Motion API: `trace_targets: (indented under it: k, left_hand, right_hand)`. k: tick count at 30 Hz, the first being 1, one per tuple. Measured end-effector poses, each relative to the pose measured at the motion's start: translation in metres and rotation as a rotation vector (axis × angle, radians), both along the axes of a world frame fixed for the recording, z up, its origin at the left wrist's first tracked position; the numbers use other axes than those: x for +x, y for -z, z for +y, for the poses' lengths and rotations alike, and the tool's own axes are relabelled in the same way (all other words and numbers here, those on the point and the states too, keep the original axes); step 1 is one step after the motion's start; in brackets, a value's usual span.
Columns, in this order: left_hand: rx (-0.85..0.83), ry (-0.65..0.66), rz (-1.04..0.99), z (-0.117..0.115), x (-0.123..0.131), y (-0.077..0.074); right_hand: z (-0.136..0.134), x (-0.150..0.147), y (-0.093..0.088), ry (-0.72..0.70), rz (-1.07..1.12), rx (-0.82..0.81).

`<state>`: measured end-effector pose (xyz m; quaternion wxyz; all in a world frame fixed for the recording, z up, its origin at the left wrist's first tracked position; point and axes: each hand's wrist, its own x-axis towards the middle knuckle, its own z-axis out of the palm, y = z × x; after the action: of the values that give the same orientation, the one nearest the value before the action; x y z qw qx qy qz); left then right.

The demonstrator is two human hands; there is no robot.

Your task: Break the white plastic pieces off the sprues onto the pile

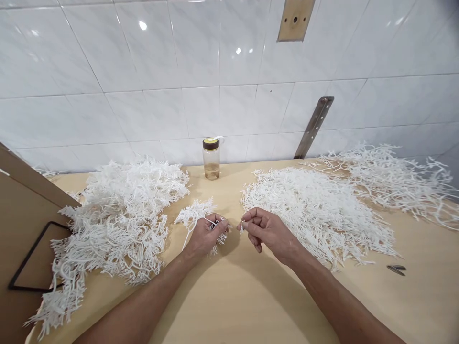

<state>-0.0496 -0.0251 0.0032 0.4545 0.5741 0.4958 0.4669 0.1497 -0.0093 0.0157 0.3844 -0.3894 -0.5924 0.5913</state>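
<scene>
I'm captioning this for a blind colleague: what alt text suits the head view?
Left hand holding a bristly white strand, right hand pinching a tiny white piece, over a pale table. White stringy heaps lie on both sides; a bottle stands behind.

Bare L hand (203, 237), bare R hand (269, 233): slim fingers (259, 211), tapered tips; nail detail too small to tell. L forearm (154, 296) & R forearm (333, 291) bare too, smooth outline, narrow @ wrists, wider twd elbows. Upper arms & any sleeves out of frame, can't desc.
</scene>
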Motion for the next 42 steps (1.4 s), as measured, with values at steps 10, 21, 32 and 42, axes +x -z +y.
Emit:
trace_targets:
  k: [10,21,32,42]
  left_hand:
    - [-0.246,0.061,-0.378,0.005,-0.005,0.0]
    - [-0.275,0.174,-0.49,-0.005,0.001,-0.004]
    - [-0.295,0.054,-0.506,0.002,0.005,0.002]
    - [-0.278,0.102,-0.377,0.001,0.005,0.002]
  right_hand:
    - [0.028,0.062,-0.021,0.932,-0.682,0.776]
    - [-0.016,-0.018,-0.006,-0.052,-0.335,0.28]
    - [-0.009,-0.017,0.005,0.118,-0.349,0.241]
    - [-0.011,-0.014,0.007,0.227,-0.382,0.488]
